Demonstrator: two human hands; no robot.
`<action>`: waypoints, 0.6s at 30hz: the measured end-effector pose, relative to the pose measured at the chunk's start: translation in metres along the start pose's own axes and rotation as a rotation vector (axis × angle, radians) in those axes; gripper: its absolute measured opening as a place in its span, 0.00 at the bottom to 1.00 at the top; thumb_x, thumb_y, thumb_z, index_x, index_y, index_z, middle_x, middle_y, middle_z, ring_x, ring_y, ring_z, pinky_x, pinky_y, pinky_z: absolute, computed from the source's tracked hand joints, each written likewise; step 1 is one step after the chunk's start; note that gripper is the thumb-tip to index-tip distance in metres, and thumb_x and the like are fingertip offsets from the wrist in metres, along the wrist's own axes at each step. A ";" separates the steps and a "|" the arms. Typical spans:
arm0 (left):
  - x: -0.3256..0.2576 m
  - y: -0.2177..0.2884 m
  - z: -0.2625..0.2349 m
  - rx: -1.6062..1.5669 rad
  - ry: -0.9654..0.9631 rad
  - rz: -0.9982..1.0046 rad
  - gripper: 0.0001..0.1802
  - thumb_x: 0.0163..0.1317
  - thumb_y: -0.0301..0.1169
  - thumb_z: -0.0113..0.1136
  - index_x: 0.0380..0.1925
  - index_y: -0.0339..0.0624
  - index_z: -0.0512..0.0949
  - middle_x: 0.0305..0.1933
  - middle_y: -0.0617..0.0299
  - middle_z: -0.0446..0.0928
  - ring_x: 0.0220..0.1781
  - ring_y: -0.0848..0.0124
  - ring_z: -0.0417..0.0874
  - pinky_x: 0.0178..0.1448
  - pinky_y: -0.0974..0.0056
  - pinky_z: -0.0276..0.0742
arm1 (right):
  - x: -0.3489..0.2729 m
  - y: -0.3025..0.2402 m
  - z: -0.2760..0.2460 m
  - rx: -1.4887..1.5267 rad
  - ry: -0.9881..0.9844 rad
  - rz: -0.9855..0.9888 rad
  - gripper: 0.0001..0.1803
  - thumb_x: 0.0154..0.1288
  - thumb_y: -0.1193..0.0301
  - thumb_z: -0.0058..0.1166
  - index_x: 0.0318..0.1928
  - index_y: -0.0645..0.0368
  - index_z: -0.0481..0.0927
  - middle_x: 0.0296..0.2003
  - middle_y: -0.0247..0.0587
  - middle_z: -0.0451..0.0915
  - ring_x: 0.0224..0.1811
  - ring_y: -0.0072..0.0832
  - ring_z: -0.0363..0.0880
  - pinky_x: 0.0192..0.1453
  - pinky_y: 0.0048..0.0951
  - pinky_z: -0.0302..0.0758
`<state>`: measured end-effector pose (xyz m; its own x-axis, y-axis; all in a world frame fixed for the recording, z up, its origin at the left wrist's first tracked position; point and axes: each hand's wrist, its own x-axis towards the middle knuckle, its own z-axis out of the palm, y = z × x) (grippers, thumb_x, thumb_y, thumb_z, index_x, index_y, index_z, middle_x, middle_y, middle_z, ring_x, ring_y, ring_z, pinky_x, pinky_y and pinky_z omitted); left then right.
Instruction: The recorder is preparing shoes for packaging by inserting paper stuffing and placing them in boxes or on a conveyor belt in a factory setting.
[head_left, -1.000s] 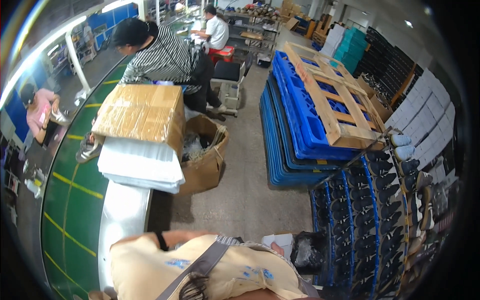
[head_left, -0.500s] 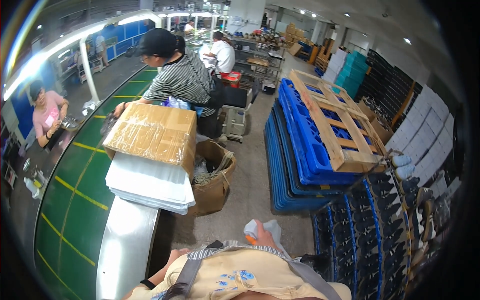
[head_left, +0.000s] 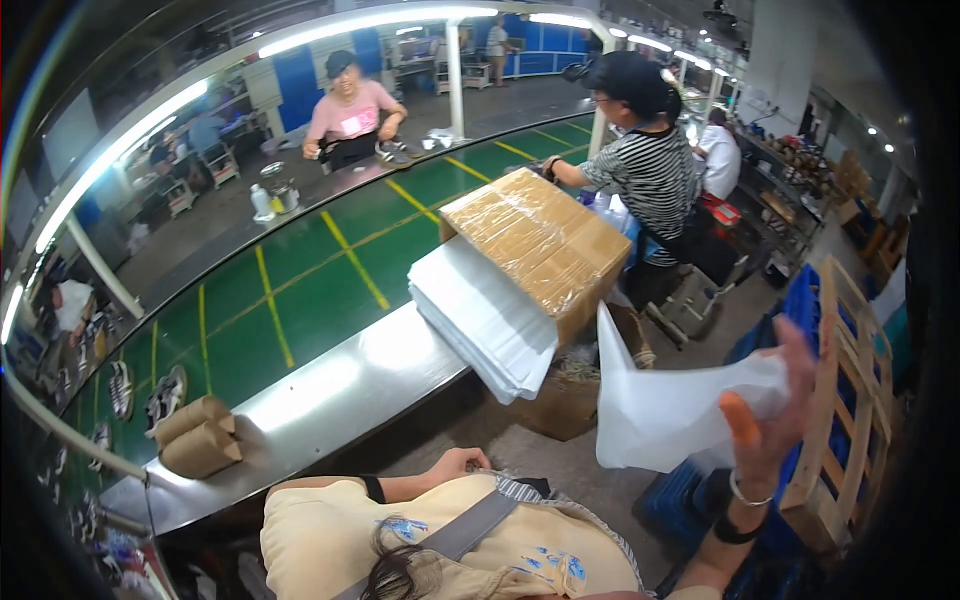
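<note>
My right hand [head_left: 775, 420], slightly blurred, is raised at the right and holds a thin white translucent sheet [head_left: 650, 410]. An orange finger cover [head_left: 738, 418] sits on one of its digits. The sheet hangs bent to the left of the hand. My left hand [head_left: 460, 464] rests low by my waist with its fingers curled; whatever may be in them is hidden. Ahead, a stack of white sheets [head_left: 480, 320] lies on the metal ledge and sticks out beyond its edge. A taped cardboard box [head_left: 540, 240] sits on that stack.
A green conveyor belt [head_left: 300, 290] runs beyond the metal ledge [head_left: 340, 370]. Brown paper inserts [head_left: 200, 440] lie on the ledge, near shoes [head_left: 165, 395] on the belt. A co-worker in stripes [head_left: 650, 160] stands beyond the box. Wooden pallet [head_left: 840, 420] at right.
My view has swung left toward the belt. My right hand has risen and moved right, and the white sheet, earlier crumpled by my waist, is now spread out. My left hand stays by my waist.
</note>
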<state>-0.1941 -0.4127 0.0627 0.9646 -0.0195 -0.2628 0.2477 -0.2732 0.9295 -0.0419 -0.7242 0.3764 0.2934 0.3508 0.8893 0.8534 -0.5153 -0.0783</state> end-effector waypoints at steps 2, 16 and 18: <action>-0.012 -0.007 0.009 -0.044 0.058 -0.013 0.16 0.52 0.37 0.70 0.37 0.39 0.79 0.35 0.61 0.81 0.38 0.74 0.80 0.44 0.67 0.74 | 0.033 -0.019 0.006 0.106 0.170 -0.006 0.47 0.48 0.38 0.64 0.51 0.71 0.72 0.46 0.46 0.74 0.33 0.27 0.75 0.35 0.31 0.73; -0.080 0.010 0.086 -0.243 0.337 -0.200 0.20 0.53 0.36 0.71 0.41 0.37 0.77 0.40 0.60 0.80 0.45 0.73 0.79 0.54 0.66 0.74 | 0.044 0.054 -0.026 0.570 -0.207 -0.209 0.34 0.56 0.48 0.62 0.45 0.70 0.71 0.35 0.47 0.76 0.35 0.35 0.77 0.36 0.34 0.74; -0.098 0.001 0.100 -0.393 0.399 -0.183 0.19 0.53 0.36 0.72 0.40 0.38 0.78 0.39 0.61 0.81 0.43 0.74 0.80 0.53 0.67 0.74 | 0.038 0.060 -0.015 0.638 -0.208 -0.219 0.34 0.57 0.49 0.62 0.45 0.70 0.71 0.35 0.47 0.76 0.35 0.35 0.77 0.37 0.34 0.74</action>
<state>-0.2969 -0.5070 0.0636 0.8435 0.3784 -0.3812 0.3545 0.1408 0.9244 0.0137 -0.7540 0.4123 0.1077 0.5692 0.8151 0.9696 0.1212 -0.2128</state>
